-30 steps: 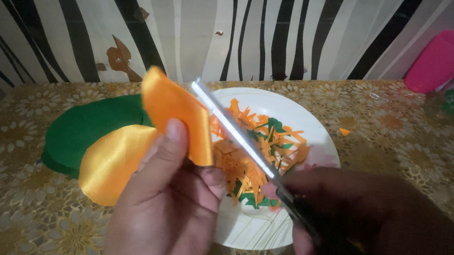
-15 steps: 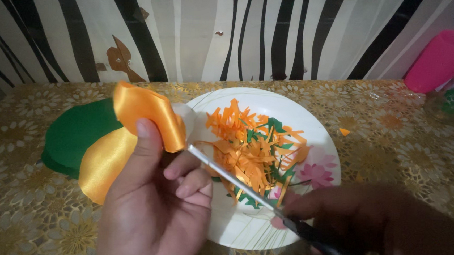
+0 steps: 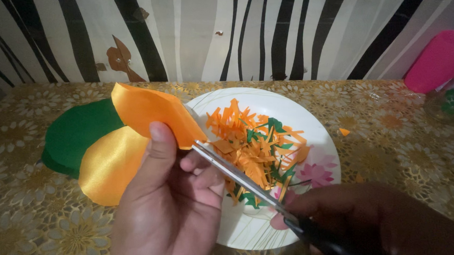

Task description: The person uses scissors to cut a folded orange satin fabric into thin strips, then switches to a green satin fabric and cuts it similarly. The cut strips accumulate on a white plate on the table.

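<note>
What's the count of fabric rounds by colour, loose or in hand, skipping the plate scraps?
Orange: 2, one pinched in the left hand as the orange piece, one orange round lying on the table.
Green: 1, the green round under it; more layers beneath cannot be told.
Total: 3

You are at a table in a home, doing craft work in a lived-in room. The wall behind carries black-and-white zebra-stripe covering, torn in patches to bare brown. A gold floral tablecloth covers the table. A white dinner plate with a pink flower print stands in as a scrap dish, and a pink plastic tub sits in the far corner.
</note>
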